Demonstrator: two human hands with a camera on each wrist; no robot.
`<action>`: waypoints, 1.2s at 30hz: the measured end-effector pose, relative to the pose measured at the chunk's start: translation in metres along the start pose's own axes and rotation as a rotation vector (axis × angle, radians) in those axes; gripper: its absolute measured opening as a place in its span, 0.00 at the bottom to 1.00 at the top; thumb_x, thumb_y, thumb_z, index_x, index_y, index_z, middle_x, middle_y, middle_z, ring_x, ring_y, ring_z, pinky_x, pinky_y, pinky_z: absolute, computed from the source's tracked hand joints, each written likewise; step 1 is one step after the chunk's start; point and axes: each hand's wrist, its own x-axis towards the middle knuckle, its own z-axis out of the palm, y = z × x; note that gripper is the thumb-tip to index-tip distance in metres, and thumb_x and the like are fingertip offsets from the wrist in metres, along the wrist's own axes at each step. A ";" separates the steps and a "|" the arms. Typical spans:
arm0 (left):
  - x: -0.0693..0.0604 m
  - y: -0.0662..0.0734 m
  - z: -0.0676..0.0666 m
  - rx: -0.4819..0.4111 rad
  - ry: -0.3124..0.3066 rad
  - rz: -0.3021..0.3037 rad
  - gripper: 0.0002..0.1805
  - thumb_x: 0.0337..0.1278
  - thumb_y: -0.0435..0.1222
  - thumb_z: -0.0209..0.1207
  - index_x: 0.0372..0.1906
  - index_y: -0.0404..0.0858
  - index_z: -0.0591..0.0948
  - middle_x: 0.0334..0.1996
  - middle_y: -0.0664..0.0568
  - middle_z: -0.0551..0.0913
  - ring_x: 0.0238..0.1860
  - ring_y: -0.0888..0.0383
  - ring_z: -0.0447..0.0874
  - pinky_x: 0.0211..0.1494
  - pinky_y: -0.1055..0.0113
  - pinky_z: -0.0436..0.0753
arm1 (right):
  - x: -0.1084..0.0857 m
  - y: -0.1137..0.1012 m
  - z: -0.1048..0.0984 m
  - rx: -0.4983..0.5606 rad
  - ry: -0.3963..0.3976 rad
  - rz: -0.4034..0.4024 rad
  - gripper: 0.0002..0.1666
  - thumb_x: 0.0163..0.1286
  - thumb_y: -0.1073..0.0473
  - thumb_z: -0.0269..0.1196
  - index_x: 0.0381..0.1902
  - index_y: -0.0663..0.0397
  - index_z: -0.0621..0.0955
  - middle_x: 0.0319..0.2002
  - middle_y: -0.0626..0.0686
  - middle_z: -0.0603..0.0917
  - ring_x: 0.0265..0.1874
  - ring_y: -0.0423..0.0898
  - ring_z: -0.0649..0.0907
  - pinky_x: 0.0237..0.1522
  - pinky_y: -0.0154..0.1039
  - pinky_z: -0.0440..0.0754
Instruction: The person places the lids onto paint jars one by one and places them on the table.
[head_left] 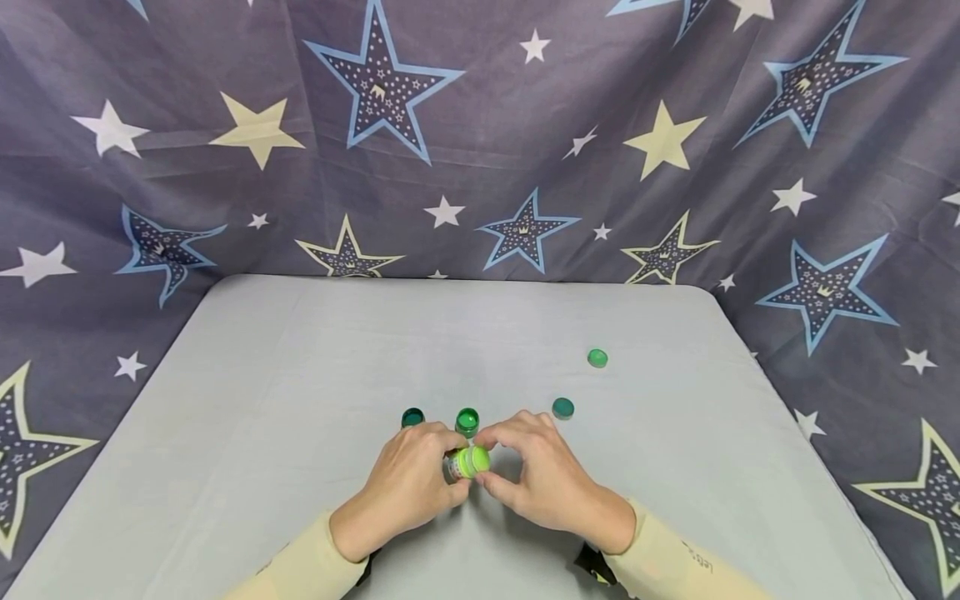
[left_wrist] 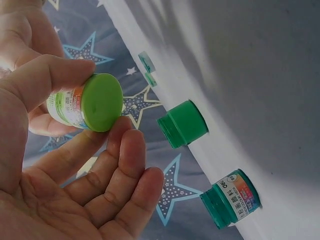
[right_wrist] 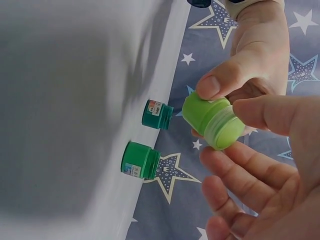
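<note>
While left hand grips jar, right hand pinches.

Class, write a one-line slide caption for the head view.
Left hand and right hand hold a lime jar near two open green jars and two loose green lids.

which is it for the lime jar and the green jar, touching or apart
Apart: the left wrist view shows star fabric in the gap between the lime jar and the green jar.
</note>
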 end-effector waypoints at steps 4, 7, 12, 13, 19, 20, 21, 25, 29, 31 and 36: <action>0.000 0.001 0.000 0.003 0.004 0.003 0.15 0.38 0.34 0.80 0.37 0.41 0.90 0.28 0.60 0.82 0.28 0.67 0.74 0.30 0.70 0.74 | 0.000 0.000 0.000 -0.002 -0.010 0.005 0.19 0.58 0.55 0.79 0.48 0.43 0.86 0.45 0.36 0.87 0.47 0.36 0.80 0.46 0.39 0.69; 0.000 0.002 0.000 -0.002 0.005 0.007 0.16 0.38 0.34 0.80 0.37 0.41 0.90 0.28 0.60 0.82 0.28 0.67 0.74 0.30 0.70 0.74 | 0.000 -0.001 0.000 -0.001 -0.008 0.004 0.19 0.59 0.55 0.79 0.48 0.43 0.87 0.45 0.36 0.87 0.46 0.36 0.80 0.46 0.39 0.69; -0.001 0.001 0.000 0.003 0.011 0.010 0.16 0.38 0.34 0.79 0.38 0.41 0.90 0.28 0.60 0.82 0.28 0.67 0.74 0.30 0.70 0.74 | 0.000 -0.001 0.001 -0.002 -0.001 0.007 0.19 0.59 0.55 0.79 0.48 0.44 0.87 0.42 0.36 0.87 0.44 0.38 0.81 0.45 0.39 0.68; -0.001 0.001 0.000 0.006 0.013 0.011 0.16 0.37 0.34 0.79 0.38 0.41 0.90 0.28 0.60 0.82 0.28 0.67 0.74 0.30 0.70 0.74 | 0.000 -0.001 0.001 -0.002 0.001 0.008 0.19 0.59 0.54 0.79 0.47 0.44 0.87 0.41 0.36 0.86 0.44 0.39 0.81 0.45 0.39 0.68; -0.001 0.001 0.000 0.005 0.020 0.013 0.16 0.37 0.34 0.78 0.38 0.43 0.90 0.29 0.61 0.83 0.28 0.66 0.76 0.30 0.70 0.74 | 0.000 -0.001 0.002 -0.002 0.011 0.025 0.16 0.60 0.53 0.78 0.45 0.43 0.87 0.37 0.36 0.84 0.40 0.41 0.81 0.45 0.39 0.68; -0.001 0.001 0.000 0.002 0.019 0.012 0.16 0.37 0.34 0.78 0.38 0.43 0.90 0.29 0.61 0.84 0.29 0.66 0.76 0.30 0.70 0.74 | 0.000 -0.001 0.003 -0.003 0.012 0.027 0.15 0.60 0.52 0.78 0.44 0.43 0.87 0.36 0.36 0.84 0.40 0.41 0.81 0.45 0.39 0.69; -0.001 0.001 0.000 -0.002 0.018 0.009 0.15 0.37 0.34 0.77 0.37 0.43 0.90 0.30 0.61 0.84 0.29 0.66 0.77 0.30 0.70 0.75 | 0.000 -0.001 0.003 -0.005 0.014 0.030 0.15 0.60 0.52 0.78 0.44 0.43 0.87 0.36 0.36 0.84 0.39 0.41 0.81 0.45 0.39 0.69; -0.001 0.001 0.000 -0.007 0.006 -0.001 0.14 0.38 0.34 0.77 0.37 0.44 0.89 0.30 0.62 0.85 0.28 0.67 0.76 0.29 0.71 0.74 | 0.001 -0.001 0.004 -0.024 0.024 0.034 0.12 0.61 0.50 0.77 0.41 0.43 0.87 0.33 0.37 0.84 0.37 0.41 0.80 0.44 0.39 0.69; -0.001 0.002 0.000 -0.001 0.002 -0.003 0.13 0.39 0.33 0.76 0.35 0.45 0.88 0.28 0.63 0.83 0.27 0.67 0.75 0.28 0.71 0.74 | 0.001 -0.001 0.005 -0.056 0.045 0.034 0.11 0.63 0.47 0.76 0.37 0.44 0.87 0.31 0.40 0.84 0.35 0.42 0.80 0.42 0.38 0.68; -0.001 0.002 0.000 0.000 0.003 -0.001 0.13 0.38 0.33 0.76 0.35 0.45 0.88 0.28 0.63 0.83 0.27 0.67 0.75 0.28 0.71 0.74 | 0.002 -0.001 0.006 -0.070 0.056 0.033 0.12 0.63 0.46 0.75 0.35 0.44 0.87 0.30 0.41 0.84 0.33 0.43 0.79 0.41 0.38 0.67; -0.001 0.003 0.000 -0.009 0.002 0.005 0.13 0.39 0.33 0.77 0.34 0.44 0.89 0.28 0.62 0.84 0.27 0.67 0.75 0.28 0.71 0.74 | 0.003 0.000 0.008 -0.112 0.077 0.022 0.13 0.64 0.43 0.73 0.29 0.43 0.84 0.25 0.39 0.81 0.27 0.39 0.75 0.37 0.37 0.65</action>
